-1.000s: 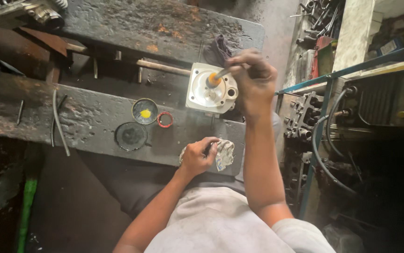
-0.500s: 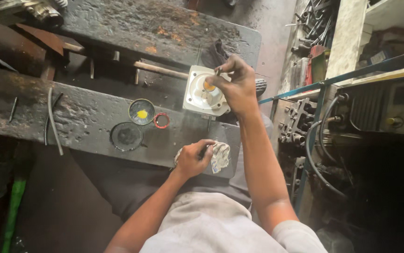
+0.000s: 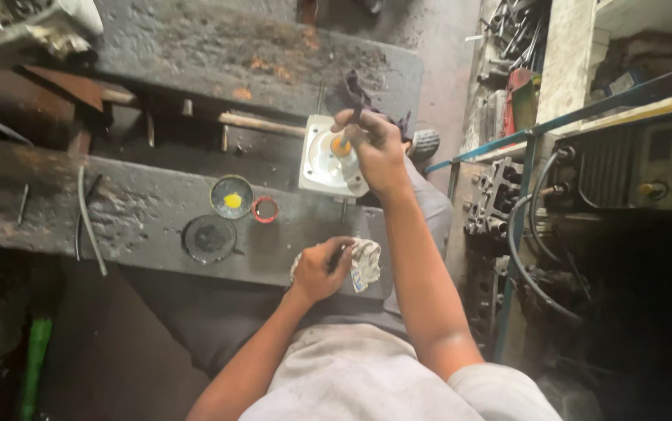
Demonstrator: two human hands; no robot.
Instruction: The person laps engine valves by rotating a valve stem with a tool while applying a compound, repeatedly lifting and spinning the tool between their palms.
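My right hand (image 3: 375, 148) rests on a white square metal housing (image 3: 320, 160) with an orange centre (image 3: 340, 146), and grips a thin tool over that centre. My left hand (image 3: 322, 269) lies lower, near my lap, closed around a crumpled white rag (image 3: 365, 261) and a thin dark stick. The housing stands on a dark, greasy workbench (image 3: 149, 210).
A small round tin with yellow paste (image 3: 231, 196), a red ring (image 3: 265, 209) and a dark round lid (image 3: 209, 238) lie left of the housing. Loose rods (image 3: 90, 222) sit on the bench. A blue-framed rack with machine parts and hoses (image 3: 523, 218) stands on the right.
My right hand has stayed on the housing's orange centre, shifting slightly. My left hand still holds the rag. The camera view has drifted a little.
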